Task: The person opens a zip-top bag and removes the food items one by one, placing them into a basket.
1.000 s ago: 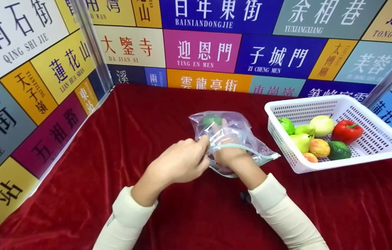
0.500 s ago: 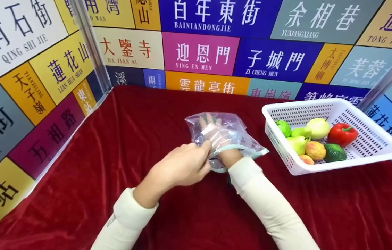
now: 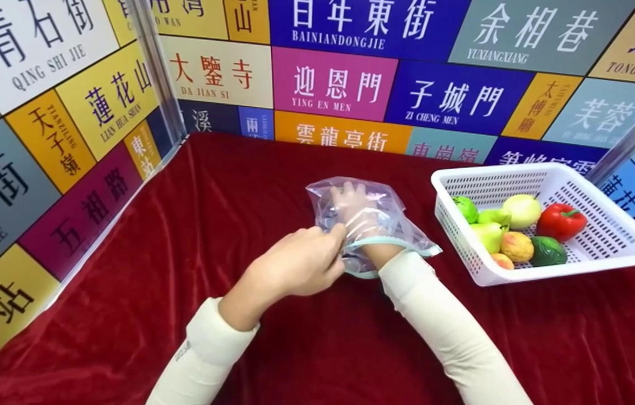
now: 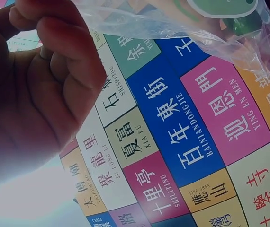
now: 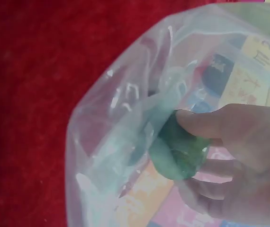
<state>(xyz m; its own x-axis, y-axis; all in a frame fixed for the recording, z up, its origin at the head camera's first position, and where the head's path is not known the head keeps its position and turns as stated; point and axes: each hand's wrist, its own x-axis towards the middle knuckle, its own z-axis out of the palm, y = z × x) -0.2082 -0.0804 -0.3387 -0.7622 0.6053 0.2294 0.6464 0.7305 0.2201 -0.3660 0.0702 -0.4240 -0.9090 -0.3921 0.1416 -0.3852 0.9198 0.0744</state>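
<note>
A clear zip bag (image 3: 393, 211) with a pale green seal lies over the red cloth in the head view, its mouth towards me. My left hand (image 3: 297, 261) pinches the left edge of that mouth; the left wrist view shows its curled fingers (image 4: 73, 56) beside the plastic. Inside the bag is my right hand (image 3: 359, 208), in up to the wrist. Through the plastic, the right wrist view shows a round dark green fruit (image 5: 180, 151) gripped between the thumb and the fingers. From the head, this hand mostly covers the fruit.
To the right stands a white perforated basket (image 3: 576, 270). It holds a red bell pepper (image 3: 562, 222), a green pear (image 3: 486, 236), a dark green avocado-like fruit (image 3: 549, 251) and several other fruits. Printed sign panels (image 3: 331, 81) wall the table at the back and sides.
My right hand has reached deeper into the bag, onto the green fruit that showed ahead of its fingers. Those fingers were spread and are now bent. My left hand keeps its hold.
</note>
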